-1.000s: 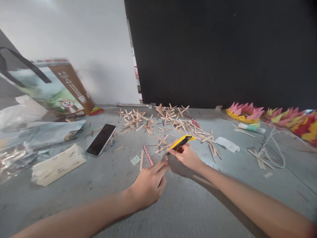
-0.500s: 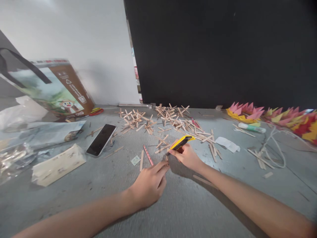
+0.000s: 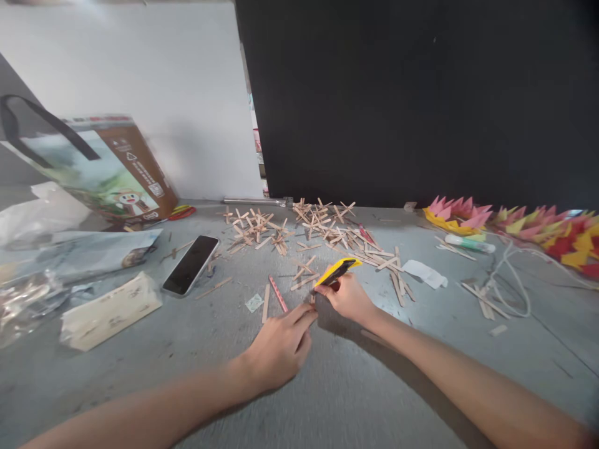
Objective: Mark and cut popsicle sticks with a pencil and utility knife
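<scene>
I see my right hand [image 3: 349,298] holding a yellow cutter [image 3: 337,272]. The grip is closed around the cutter's near end, and the cutter tilts up and to the right above the gray tabletop [image 3: 355,386]. Its low tip points down to a small stick [image 3: 312,299] right by my fingers.

My left hand [image 3: 278,346] lies flat on the tabletop, just beside the right hand. Its fingers [image 3: 304,317] press down by that small stick. This hand holds nothing in a closed grip; the fingers are stretched out.

Just left of the fingers lie a pink stick [image 3: 279,294] and a plain wood stick [image 3: 266,303]. A tiny green paper square [image 3: 254,303] sits near them.

Farther off is a big pile of wood stick crosses [image 3: 322,231]. A black phone [image 3: 191,264] lies to the left, well apart from my hands. A brown bag [image 3: 107,171] leans at the far left. Pink, yellow and red paper flowers [image 3: 515,224] lie at the far right, with a white cord [image 3: 510,280] near them.
</scene>
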`<move>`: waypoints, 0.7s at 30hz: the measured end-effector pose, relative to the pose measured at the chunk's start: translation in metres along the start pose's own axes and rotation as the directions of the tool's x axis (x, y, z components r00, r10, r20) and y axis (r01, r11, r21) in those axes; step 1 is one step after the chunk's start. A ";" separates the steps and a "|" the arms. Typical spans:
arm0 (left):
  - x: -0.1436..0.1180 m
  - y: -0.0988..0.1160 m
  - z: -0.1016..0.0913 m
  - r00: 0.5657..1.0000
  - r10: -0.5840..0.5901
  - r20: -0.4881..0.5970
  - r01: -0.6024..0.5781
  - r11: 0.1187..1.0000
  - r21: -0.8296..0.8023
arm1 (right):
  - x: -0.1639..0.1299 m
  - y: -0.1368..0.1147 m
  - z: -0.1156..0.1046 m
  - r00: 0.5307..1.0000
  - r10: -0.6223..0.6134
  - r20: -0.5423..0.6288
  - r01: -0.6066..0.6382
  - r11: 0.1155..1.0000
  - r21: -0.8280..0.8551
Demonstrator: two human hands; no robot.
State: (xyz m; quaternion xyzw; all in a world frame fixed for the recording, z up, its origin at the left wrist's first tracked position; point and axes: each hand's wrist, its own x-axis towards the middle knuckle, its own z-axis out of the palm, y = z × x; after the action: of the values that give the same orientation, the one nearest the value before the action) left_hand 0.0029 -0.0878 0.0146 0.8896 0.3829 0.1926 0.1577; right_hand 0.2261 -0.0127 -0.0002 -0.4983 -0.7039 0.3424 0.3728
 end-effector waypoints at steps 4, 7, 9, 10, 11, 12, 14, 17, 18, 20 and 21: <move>-0.001 0.001 0.001 0.998 -0.045 -0.043 0.046 0.999 0.015 | -0.002 0.004 -0.001 0.999 -0.048 0.015 0.048 0.998 0.030; -0.002 0.000 0.002 0.997 -0.047 -0.057 0.048 0.999 0.015 | -0.003 0.004 -0.002 0.993 -0.117 0.018 0.117 0.993 0.022; -0.002 -0.001 0.001 0.998 -0.019 -0.060 0.019 1.000 -0.009 | -0.003 0.002 -0.003 0.992 -0.127 0.024 0.126 0.991 0.032; -0.002 -0.002 0.001 0.999 0.012 -0.050 -0.013 1.000 -0.026 | -0.004 0.001 -0.003 0.992 -0.126 0.028 0.125 0.991 0.042; -0.002 -0.002 0.000 0.998 0.055 -0.028 -0.056 0.998 -0.039 | -0.004 0.000 -0.004 0.992 -0.124 0.032 0.122 0.991 0.050; -0.003 -0.003 0.000 0.994 0.106 0.004 -0.106 0.993 -0.047 | -0.004 -0.001 -0.004 0.992 -0.121 0.034 0.119 0.991 0.055; -0.003 -0.003 -0.001 0.977 0.200 0.071 -0.198 0.979 -0.041 | -0.004 -0.003 -0.004 0.993 -0.116 0.038 0.114 0.992 0.057; -0.003 -0.001 -0.002 0.979 0.192 0.068 -0.191 0.981 -0.031 | -0.004 -0.003 -0.004 0.992 -0.120 0.045 0.116 0.990 0.080; -0.002 0.000 -0.002 0.988 0.150 0.024 -0.150 0.988 -0.034 | -0.004 -0.003 -0.004 0.991 -0.121 0.049 0.116 0.989 0.089; -0.002 0.001 -0.002 0.994 0.050 -0.094 -0.052 0.998 -0.019 | -0.003 -0.001 -0.005 0.991 -0.119 0.054 0.114 0.989 0.094; -0.001 0.000 -0.001 0.988 0.002 -0.153 -0.002 1.000 0.006 | -0.002 0.000 -0.005 0.991 -0.122 0.053 0.117 0.989 0.091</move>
State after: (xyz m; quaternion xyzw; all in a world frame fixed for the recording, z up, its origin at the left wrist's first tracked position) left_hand 0.0018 -0.0888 0.0155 0.8732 0.3935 0.2591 0.1250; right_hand 0.2304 -0.0144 0.0019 -0.4282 -0.7274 0.3643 0.3934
